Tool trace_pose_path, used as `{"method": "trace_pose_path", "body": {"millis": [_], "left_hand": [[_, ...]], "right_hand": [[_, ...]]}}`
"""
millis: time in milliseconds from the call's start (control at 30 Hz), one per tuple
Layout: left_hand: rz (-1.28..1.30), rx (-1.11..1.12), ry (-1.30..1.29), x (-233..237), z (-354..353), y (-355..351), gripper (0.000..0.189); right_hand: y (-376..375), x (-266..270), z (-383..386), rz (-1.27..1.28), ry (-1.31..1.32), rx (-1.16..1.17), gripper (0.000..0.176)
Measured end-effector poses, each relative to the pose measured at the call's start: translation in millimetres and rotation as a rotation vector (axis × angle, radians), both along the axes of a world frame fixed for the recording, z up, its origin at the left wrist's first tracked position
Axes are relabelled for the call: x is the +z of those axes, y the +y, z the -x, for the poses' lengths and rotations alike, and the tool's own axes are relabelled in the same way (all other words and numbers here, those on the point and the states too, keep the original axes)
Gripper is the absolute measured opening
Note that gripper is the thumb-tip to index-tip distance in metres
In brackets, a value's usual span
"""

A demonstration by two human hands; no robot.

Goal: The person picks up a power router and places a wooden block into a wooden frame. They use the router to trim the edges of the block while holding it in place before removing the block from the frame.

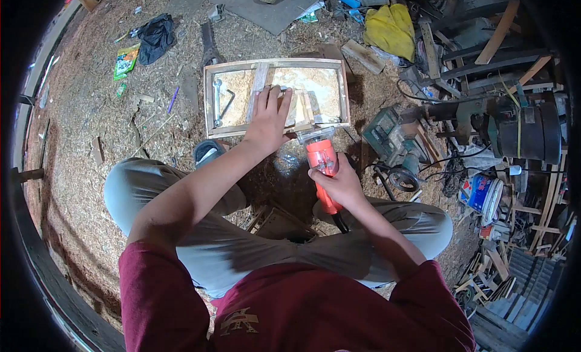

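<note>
My right hand [339,184] is wrapped around the orange body of a trim router [322,170], a hand-held power tool with a clear base and a black cord. The clear base sits against the near edge of a shallow wooden tray [233,133]. My left hand [268,122] lies with fingers stretched out over small wood pieces [302,108] in the tray, its thumb side close to the router's base. A wooden strip [260,76] crosses the tray beside those fingers. At the tray's left end lie a wrench [218,101] and a hex key [227,102].
Sawdust covers the floor [78,188]. On the right stand a green machine [387,134] with a handwheel [403,178] and a large motor [529,131], cords around them. A yellow cloth [390,32], black bag [155,38] and wood scraps [363,55] lie beyond the tray.
</note>
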State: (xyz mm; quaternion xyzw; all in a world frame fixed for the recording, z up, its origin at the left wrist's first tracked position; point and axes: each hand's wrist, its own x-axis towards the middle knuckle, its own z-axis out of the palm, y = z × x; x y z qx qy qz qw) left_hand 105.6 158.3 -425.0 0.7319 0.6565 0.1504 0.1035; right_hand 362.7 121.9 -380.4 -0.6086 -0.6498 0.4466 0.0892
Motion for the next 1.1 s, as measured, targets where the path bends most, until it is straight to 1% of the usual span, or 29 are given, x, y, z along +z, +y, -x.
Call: {"method": "trace_pose_path", "body": {"millis": [133, 333, 433, 733, 1067, 1100], "left_hand": [[0.009, 0.005, -0.005, 2, 0, -1, 0.122], [0.028, 0.021, -0.004, 3, -1, -2, 0.121], [0.028, 0.021, 0.004, 4, -2, -2, 0.121], [0.007, 0.012, -0.004, 3, -1, -2, 0.123], [0.025, 0.018, 0.005, 2, -1, -1, 0.121], [0.0, 0.02, -0.01, 0, -1, -1, 0.124]], "right_hand": [[-2, -1, 1, 0.01, 0.069, -0.041, 0.06], [-3, -2, 0, -0.019, 0.097, -0.045, 0.058], [-3, 1, 1, -0.015, 0.052, -0.036, 0.058], [-1, -9, -3, 0.002, 0.031, -0.022, 0.062], [1, -6, -1, 0.019, 0.015, -0.012, 0.065], [1, -6, -1, 0.021, 0.013, -0.013, 0.065]]}}
